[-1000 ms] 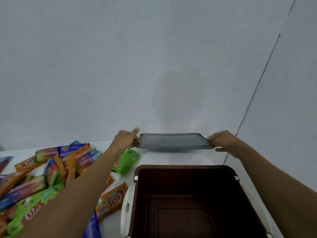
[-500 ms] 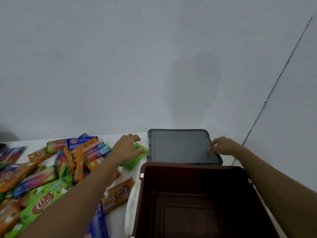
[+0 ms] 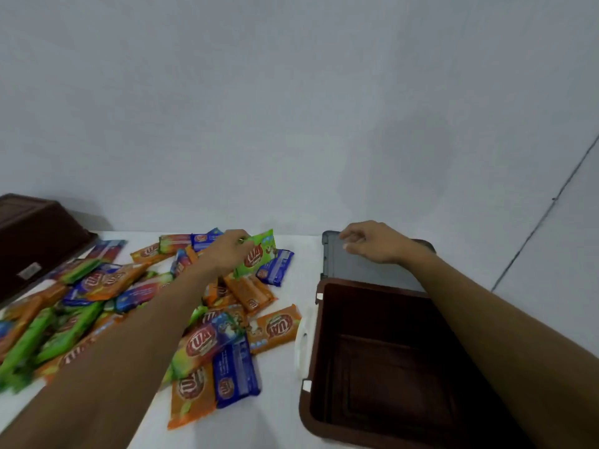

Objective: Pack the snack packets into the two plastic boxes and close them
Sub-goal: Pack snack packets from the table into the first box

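A brown plastic box (image 3: pixel 311 377) stands open and empty at the lower right, a white handle (image 3: pixel 302 341) on its left side. Its grey lid (image 3: pixel 359 270) lies flat on the table just behind it. My right hand (image 3: pixel 372 243) hovers over the lid with fingers loosely curled, holding nothing. A heap of orange, green and blue snack packets (image 3: pixel 207 341) covers the table's left half. My left hand (image 3: pixel 227 251) grips a green packet (image 3: pixel 259 254) at the heap's far edge. A second brown box (image 3: pixel 35 234) sits at the far left.
The white table (image 3: pixel 278 413) ends at a pale wall close behind. A dark seam in the wall (image 3: pixel 544 218) runs diagonally at the right. Bare tabletop shows between the packet heap and the open box.
The lid went from held in the air by both hands to lying flat behind the box. My left hand let go of it and moved left to take the green packet.
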